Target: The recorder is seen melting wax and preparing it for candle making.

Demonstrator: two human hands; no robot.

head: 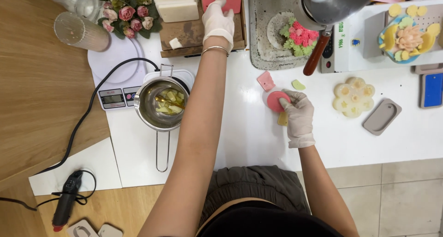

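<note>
Gloved hands work over a white tabletop (249, 140) in the single head view. The left hand (218, 19) reaches out to twelve o'clock and rests on a pink slab (233, 2) standing in a wooden tray (184, 34) beside cream slabs (177, 6); its fingers lie flat over the slab's edge, and whether they pinch it I cannot tell. The right hand (299, 117), at about two o'clock from the body, has its fingertips closed on a round pink disc (275, 101) lying on the tabletop, with a yellowish piece (282, 119) tucked just under the palm. A pink square chip (266, 80) and a green sliver (298, 85) lie just beyond the disc. At ten o'clock a steel melting pot (159, 103) holds pale chunks in liquid and sits on a small hotplate next to a digital scale (117, 87). Risk, as I judge it: the outstretched left forearm passes just beside the pot's rim, so a drop of the elbow could knock it and spill the contents; the disc, pinched only at its edge, could slip or crack. A second pan (332, 6) at one o'clock is cut off by the frame's top, its contents unseen. The tray's far slabs are cropped, and the flower-shaped pieces (354, 96) at three o'clock are too small to tell mould from casting.
</note>
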